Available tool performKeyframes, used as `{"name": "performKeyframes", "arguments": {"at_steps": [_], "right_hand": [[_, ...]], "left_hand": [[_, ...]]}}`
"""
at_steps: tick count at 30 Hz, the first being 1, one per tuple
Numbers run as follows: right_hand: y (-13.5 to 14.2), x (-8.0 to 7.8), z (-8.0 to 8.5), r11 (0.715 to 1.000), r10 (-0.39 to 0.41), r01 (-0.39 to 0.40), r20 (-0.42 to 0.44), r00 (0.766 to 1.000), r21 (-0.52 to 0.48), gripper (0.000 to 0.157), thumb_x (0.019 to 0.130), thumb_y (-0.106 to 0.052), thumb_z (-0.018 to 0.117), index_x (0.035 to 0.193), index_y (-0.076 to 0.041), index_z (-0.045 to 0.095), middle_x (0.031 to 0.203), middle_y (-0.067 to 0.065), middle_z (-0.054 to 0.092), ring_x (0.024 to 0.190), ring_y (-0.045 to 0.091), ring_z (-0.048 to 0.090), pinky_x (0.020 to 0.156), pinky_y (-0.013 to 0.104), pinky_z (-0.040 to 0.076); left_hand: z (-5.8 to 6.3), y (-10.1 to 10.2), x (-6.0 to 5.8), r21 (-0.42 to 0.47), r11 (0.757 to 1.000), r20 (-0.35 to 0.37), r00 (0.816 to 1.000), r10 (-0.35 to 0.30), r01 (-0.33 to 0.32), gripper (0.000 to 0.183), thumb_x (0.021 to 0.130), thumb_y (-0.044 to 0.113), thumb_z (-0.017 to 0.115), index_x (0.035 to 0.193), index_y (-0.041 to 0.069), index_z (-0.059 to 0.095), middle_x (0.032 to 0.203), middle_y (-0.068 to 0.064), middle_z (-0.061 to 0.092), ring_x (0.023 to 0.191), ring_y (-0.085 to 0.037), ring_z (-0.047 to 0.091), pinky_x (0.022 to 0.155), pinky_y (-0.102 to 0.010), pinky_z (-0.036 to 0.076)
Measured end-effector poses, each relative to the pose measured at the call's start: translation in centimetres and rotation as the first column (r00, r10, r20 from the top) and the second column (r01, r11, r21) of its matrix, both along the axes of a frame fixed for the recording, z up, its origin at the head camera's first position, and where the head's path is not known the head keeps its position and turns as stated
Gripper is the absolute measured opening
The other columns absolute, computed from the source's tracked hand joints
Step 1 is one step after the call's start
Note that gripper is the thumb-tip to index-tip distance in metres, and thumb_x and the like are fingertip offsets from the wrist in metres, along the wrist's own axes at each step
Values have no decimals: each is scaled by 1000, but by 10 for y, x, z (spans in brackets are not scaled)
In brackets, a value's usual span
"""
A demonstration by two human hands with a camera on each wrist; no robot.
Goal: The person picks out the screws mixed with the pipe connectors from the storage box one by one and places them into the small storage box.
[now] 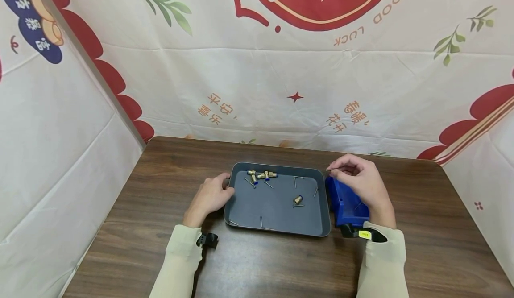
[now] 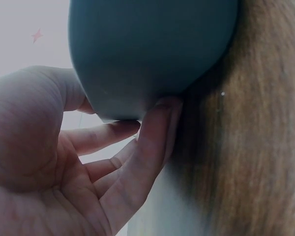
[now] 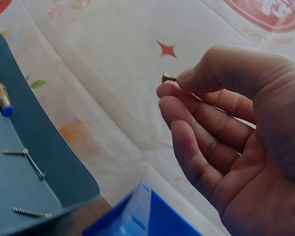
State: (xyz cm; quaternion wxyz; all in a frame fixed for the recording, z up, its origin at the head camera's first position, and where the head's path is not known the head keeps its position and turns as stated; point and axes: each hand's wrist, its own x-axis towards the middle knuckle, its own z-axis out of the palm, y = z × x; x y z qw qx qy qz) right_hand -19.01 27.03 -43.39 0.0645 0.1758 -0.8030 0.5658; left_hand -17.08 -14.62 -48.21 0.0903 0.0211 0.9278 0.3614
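A dark grey rectangular tray [image 1: 277, 209] lies on the table with several screws and brass fittings with blue ends inside. My left hand [image 1: 210, 196] grips its left side; in the left wrist view the thumb reaches over the rim while fingertips [image 2: 160, 115] press the outer wall. Above a blue plastic bin [image 1: 344, 204], to the right of the tray, my right hand [image 1: 363, 184] pinches a screw [image 3: 168, 78] between thumb and forefinger. The screw's head sticks out past the fingertips, and the rest is largely hidden by them. Another screw [image 1: 358, 205] shows inside the bin.
Most fittings [image 1: 267, 175] cluster near the tray's back left, and a single fitting [image 1: 298, 199] lies right of its middle. The bin stands close along the tray's right wall. A printed white cloth [image 1: 257, 75] hangs behind the wooden table [image 1: 168, 168].
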Motion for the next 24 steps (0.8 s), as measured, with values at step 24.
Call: {"name": "performKeyframes", "arguments": {"at_steps": [24], "right_hand": [[46,4,-18,928,-276,281,-55,960,245,11,99,-1,80,109,0,78,98,-4,76,80,10,65,73,15,53]], "left_hand": [[-4,-1,-2,3,1000,-3,1000,-4,4,52,103,21,64,152,6,64,90,-2,70,68,-18,61,67,-38,49]]}}
